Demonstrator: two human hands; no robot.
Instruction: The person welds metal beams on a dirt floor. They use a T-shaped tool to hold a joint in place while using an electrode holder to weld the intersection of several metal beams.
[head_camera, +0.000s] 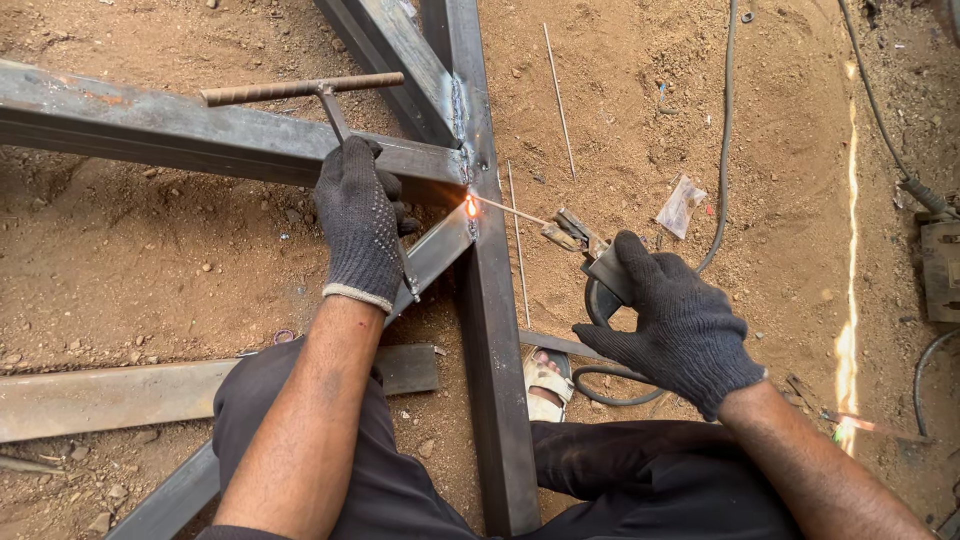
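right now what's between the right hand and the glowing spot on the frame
In the head view, the electrode holder and its thin welding rod span from the right hand to the glowing spot.

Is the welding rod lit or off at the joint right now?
Lit. The welding rod, clamped in the holder in the right hand, ends in an orange glow against the steel frame. The left hand grips a chipping hammer.

Dull grey steel frame (490, 330), rust-flecked; matt dark knitted cloth gloves (360, 220); rough, gritty brown dirt ground (120, 280).
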